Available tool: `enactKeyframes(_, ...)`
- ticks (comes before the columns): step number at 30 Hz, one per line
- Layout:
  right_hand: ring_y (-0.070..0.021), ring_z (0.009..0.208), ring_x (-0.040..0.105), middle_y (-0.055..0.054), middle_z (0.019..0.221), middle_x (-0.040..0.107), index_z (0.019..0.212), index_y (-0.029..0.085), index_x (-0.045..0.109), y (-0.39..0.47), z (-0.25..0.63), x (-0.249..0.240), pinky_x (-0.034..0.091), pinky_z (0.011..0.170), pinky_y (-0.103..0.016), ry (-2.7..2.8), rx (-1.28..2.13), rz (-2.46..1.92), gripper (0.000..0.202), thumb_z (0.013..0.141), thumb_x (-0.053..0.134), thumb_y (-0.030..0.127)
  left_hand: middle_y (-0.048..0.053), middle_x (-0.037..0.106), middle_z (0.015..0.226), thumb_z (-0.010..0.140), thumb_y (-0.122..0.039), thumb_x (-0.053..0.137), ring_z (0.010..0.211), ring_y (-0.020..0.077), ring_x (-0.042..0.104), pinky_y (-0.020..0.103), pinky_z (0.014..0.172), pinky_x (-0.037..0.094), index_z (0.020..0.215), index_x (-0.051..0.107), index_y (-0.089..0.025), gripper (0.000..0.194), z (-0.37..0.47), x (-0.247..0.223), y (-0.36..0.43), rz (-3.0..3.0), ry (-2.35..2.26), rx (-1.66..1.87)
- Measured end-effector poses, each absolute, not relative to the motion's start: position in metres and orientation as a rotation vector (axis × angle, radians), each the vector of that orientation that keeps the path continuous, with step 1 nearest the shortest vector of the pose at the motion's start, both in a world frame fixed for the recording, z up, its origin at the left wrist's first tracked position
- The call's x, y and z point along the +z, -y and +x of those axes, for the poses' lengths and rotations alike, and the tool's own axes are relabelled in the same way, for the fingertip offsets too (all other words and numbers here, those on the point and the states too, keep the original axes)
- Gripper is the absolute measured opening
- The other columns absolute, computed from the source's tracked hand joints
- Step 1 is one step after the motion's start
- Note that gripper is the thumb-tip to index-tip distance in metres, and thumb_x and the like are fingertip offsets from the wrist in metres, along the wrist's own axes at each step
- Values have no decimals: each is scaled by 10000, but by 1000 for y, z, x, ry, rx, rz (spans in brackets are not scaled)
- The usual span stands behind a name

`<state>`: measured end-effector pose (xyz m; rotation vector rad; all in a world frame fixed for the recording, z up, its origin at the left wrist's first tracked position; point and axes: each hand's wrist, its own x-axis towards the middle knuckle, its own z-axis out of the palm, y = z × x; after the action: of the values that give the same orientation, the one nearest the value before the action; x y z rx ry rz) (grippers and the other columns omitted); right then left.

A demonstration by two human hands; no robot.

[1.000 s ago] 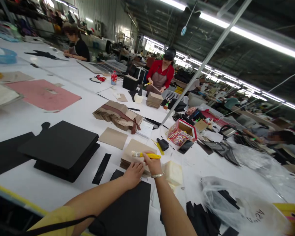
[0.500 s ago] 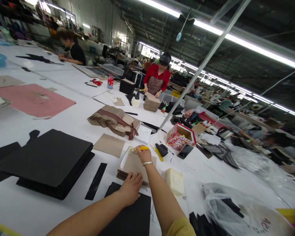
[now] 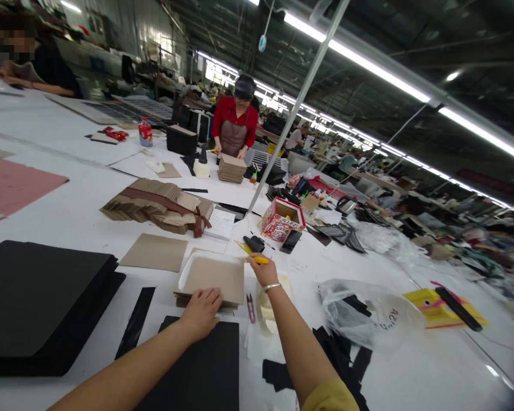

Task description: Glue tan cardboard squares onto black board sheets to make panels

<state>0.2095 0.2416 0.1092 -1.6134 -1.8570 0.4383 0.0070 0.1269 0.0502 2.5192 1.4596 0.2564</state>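
Observation:
A stack of grey-brown cardboard sheets [image 3: 216, 279] lies in front of me, with a wet-looking white strip along the top sheet's left and far edges. My left hand [image 3: 201, 311] rests on its near edge, fingers laid out flat and holding nothing. My right hand [image 3: 264, 273] is closed around a yellow-handled brush [image 3: 261, 260], just past the stack's far right corner. Under my right wrist stands a whitish tub [image 3: 268, 311], partly hidden by the forearm. Small thread snips [image 3: 251, 308] lie between stack and tub. A black sheet [image 3: 197, 365] lies partly under my left forearm.
Black boards [image 3: 47, 302] are piled at the left. Beyond are a single cardboard sheet [image 3: 154, 252], a tied cardboard bundle [image 3: 154, 205], a notepad [image 3: 220, 222] and a colourful box [image 3: 278, 220]. A plastic bag [image 3: 368, 314] lies right. A co-worker in red [image 3: 235, 125] stands across the table.
My right hand has moved the brush from the far left corner to the far right of the stack. The white strip now runs along the far edge too. The view has swung right.

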Motion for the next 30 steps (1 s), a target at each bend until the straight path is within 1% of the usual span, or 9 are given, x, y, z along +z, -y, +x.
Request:
enactKeyframes(3, -141, 828, 599, -15, 877, 666, 869, 227, 656, -219, 208, 101, 440, 769, -250, 2132, 358, -1407, 173, 790, 515, 290, 105, 402, 1333, 748, -261, 512, 1153, 269, 394, 425, 905, 304, 1163, 486, -212, 418, 8, 56, -135, 2551, -1519, 203)
enactKeyframes(7, -137, 760, 596, -38, 836, 643, 968, 224, 631, -167, 217, 86, 456, 711, -247, 2312, 324, -1338, 220, 824, 490, 313, 102, 449, 1269, 763, -229, 505, 1090, 269, 422, 410, 839, 352, 1111, 508, -217, 347, 10, 57, -149, 2578, -1608, 126)
enactKeyframes(11, -143, 706, 586, -43, 771, 620, 997, 228, 621, -116, 226, 85, 460, 650, -243, 2340, 300, -1282, 245, 827, 495, 352, 118, 521, 1113, 751, -236, 530, 1024, 276, 445, 399, 814, 377, 1051, 533, -168, 307, 10, 62, -161, 2594, -1557, 77)
enactKeyframes(14, -150, 754, 591, -44, 795, 627, 997, 237, 618, -93, 228, 97, 468, 686, -253, 2225, 350, -1275, 225, 835, 491, 326, 129, 532, 1048, 724, -242, 561, 1009, 281, 458, 400, 835, 376, 993, 558, -143, 287, 8, 71, -170, 2569, -1489, 5)
enactKeyframes(18, -149, 823, 596, -43, 899, 641, 986, 230, 613, -75, 233, 116, 474, 764, -273, 1839, 404, -1311, 197, 838, 491, 276, 139, 550, 1022, 668, -286, 625, 975, 277, 503, 376, 828, 399, 953, 586, -132, 326, 7, 83, -183, 2575, -1415, -81)
enactKeyframes(20, -134, 747, 603, -40, 905, 640, 1006, 223, 602, -67, 238, 119, 492, 710, -259, 1655, 448, -1347, 209, 837, 495, 283, 137, 568, 1008, 644, -304, 648, 950, 270, 531, 355, 808, 418, 934, 602, -131, 341, 7, 88, -187, 2582, -1371, -121)
enactKeyframes(24, -90, 511, 546, -12, 766, 626, 1107, 199, 536, -53, 245, 113, 485, 528, -222, 1448, 606, -1411, 300, 861, 440, 341, 129, 598, 969, 638, -326, 645, 913, 264, 565, 337, 784, 437, 902, 625, -135, 326, 7, 95, -191, 2590, -1316, -165)
enactKeyframes(27, -89, 498, 551, -8, 744, 617, 1120, 180, 498, -46, 242, 108, 488, 526, -224, 1373, 691, -1441, 339, 869, 404, 388, 137, 608, 953, 650, -315, 627, 905, 270, 573, 344, 783, 439, 890, 630, -128, 304, 5, 96, -189, 2590, -1317, -173)
enactKeyframes(30, -94, 503, 565, -14, 758, 619, 1059, 178, 494, -42, 234, 108, 491, 535, -230, 1341, 754, -1462, 322, 870, 385, 416, 138, 614, 941, 663, -271, 598, 884, 263, 582, 339, 772, 442, 880, 626, -127, 262, 7, 97, -184, 2597, -1321, -161)
